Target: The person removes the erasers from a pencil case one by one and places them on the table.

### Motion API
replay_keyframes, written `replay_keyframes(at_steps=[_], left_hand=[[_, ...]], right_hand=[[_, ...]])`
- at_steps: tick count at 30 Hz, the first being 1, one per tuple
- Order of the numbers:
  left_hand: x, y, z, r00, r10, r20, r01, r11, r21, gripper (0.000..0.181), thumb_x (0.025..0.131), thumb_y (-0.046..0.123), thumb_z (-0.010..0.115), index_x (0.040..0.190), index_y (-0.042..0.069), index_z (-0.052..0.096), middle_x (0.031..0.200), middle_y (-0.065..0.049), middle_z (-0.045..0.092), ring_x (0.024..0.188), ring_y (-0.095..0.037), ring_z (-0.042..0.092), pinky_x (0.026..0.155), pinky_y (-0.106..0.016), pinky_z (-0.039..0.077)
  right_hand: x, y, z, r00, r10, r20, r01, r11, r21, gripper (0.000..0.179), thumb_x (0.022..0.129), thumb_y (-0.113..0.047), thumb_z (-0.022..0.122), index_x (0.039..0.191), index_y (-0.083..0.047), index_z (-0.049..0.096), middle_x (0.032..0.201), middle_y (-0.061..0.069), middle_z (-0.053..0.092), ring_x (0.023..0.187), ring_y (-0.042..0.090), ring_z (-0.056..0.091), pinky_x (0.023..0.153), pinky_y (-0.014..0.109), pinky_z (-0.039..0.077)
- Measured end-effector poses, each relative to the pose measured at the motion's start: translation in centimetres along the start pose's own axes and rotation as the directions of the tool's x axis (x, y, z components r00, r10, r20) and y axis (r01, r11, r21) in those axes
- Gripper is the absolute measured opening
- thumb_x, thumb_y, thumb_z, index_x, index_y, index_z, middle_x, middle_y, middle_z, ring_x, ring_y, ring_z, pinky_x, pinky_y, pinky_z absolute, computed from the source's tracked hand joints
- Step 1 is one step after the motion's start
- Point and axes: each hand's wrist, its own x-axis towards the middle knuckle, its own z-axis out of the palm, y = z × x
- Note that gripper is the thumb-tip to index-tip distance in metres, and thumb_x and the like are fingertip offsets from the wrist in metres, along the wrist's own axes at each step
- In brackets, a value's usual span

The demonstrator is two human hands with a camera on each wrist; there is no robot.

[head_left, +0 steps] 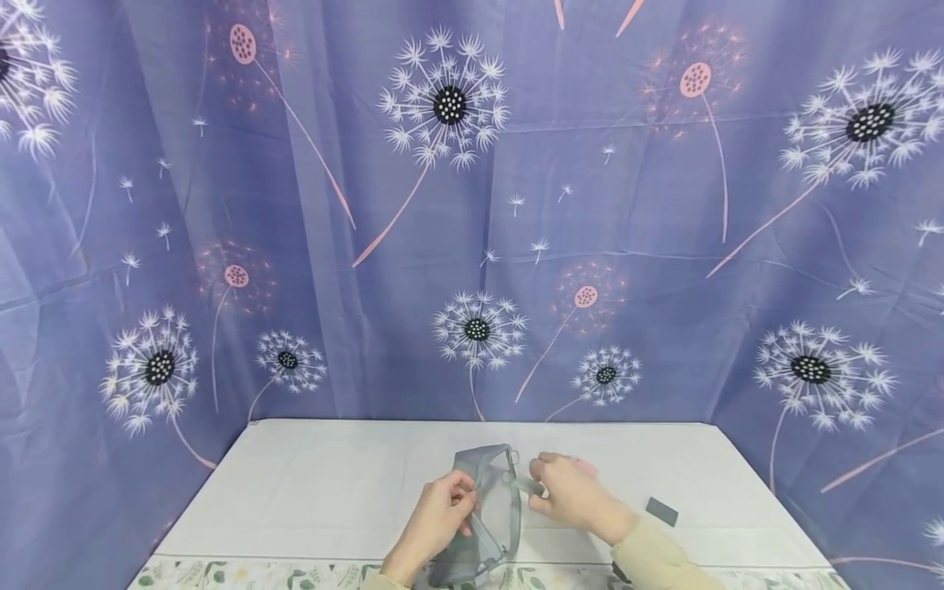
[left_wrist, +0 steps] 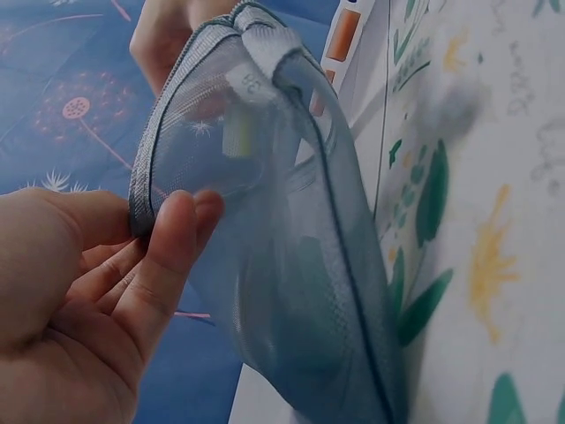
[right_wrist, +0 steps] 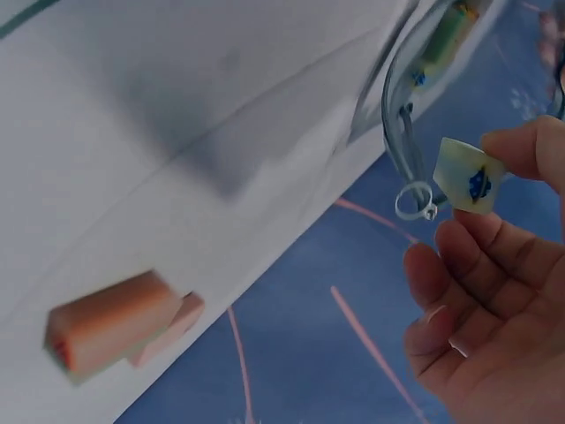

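Note:
A grey-blue mesh zip pouch (head_left: pixel 492 500) is held up over the near part of the table, its zipped mouth spread towards the right. My left hand (head_left: pixel 437 512) pinches the zipper edge between thumb and fingers, also plain in the left wrist view. Between the thumb and fingers of my right hand (head_left: pixel 571 492) is a small pale green block (right_wrist: pixel 468 177) with a blue print. It is right at the pouch's mouth, close to the white zipper ring (right_wrist: pixel 413 201). Inside the pouch shows a green piece with an orange end (right_wrist: pixel 446 44).
On the white table (head_left: pixel 332 483), a pink piece (head_left: pixel 585 465) lies just beyond my right hand. In the right wrist view an orange block (right_wrist: pixel 115 322) lies there. A dark flat block (head_left: pixel 661 511) lies further right. A leaf-print strip (head_left: pixel 251 574) runs along the front.

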Motion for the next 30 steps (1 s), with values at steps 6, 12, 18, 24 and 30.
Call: replay_keyframes(at_steps=[6,12,18,24,30], left_hand=[[0.0,0.4,0.1,1.000,-0.012,0.004,0.012,1.000,-0.003,0.016,0.096,0.011,0.060,0.107,0.000,0.062,0.079,-0.001,0.067,0.054,-0.014,0.061,0.051,-0.028,0.054],[-0.1,0.2,0.1,1.000,-0.006,0.009,0.006,1.000,0.004,0.017,0.096,0.011,0.060,0.106,-0.002,0.061,0.079,-0.002,0.067,0.053,-0.013,0.061,0.052,-0.030,0.056],[-0.1,-0.1,0.1,1.000,-0.010,0.014,0.010,1.000,0.004,0.017,0.096,0.011,0.059,0.107,-0.002,0.061,0.080,-0.003,0.068,0.054,-0.013,0.062,0.055,-0.038,0.057],[-0.1,-0.3,0.2,1.000,-0.004,0.012,0.004,1.000,0.006,0.017,0.096,0.010,0.059,0.106,-0.003,0.061,0.079,0.000,0.067,0.054,-0.011,0.061,0.054,-0.035,0.057],[-0.1,-0.2,0.3,1.000,-0.013,0.010,0.013,1.000,0.009,0.017,0.096,0.008,0.059,0.107,-0.003,0.061,0.078,0.001,0.066,0.054,-0.011,0.061,0.053,-0.036,0.057]], right_hand=[[-1.0,1.5,-1.0,0.999,0.039,-0.003,-0.039,0.997,0.060,0.016,0.073,-0.018,0.073,0.078,-0.013,0.059,0.074,-0.009,0.051,0.063,0.005,0.047,0.058,0.027,0.050],[-1.9,2.9,-2.3,0.992,0.123,0.011,-0.124,0.986,0.110,0.014,0.076,-0.015,0.072,0.082,-0.011,0.061,0.075,-0.008,0.052,0.065,0.005,0.051,0.060,0.028,0.051],[-3.3,5.0,-3.2,0.968,0.249,-0.002,-0.247,0.961,0.122,0.013,0.075,-0.013,0.072,0.081,-0.013,0.060,0.074,-0.008,0.052,0.065,0.007,0.050,0.059,0.028,0.049],[-4.6,7.5,-2.9,0.947,0.320,-0.004,-0.317,0.939,0.132,0.020,0.084,-0.023,0.074,0.077,-0.012,0.059,0.071,-0.006,0.050,0.061,0.009,0.045,0.057,0.028,0.044],[-6.2,9.5,-2.7,0.923,0.384,0.014,-0.383,0.918,0.104,0.011,0.078,-0.014,0.070,0.082,-0.007,0.062,0.072,0.000,0.052,0.061,0.012,0.046,0.057,0.032,0.044]])
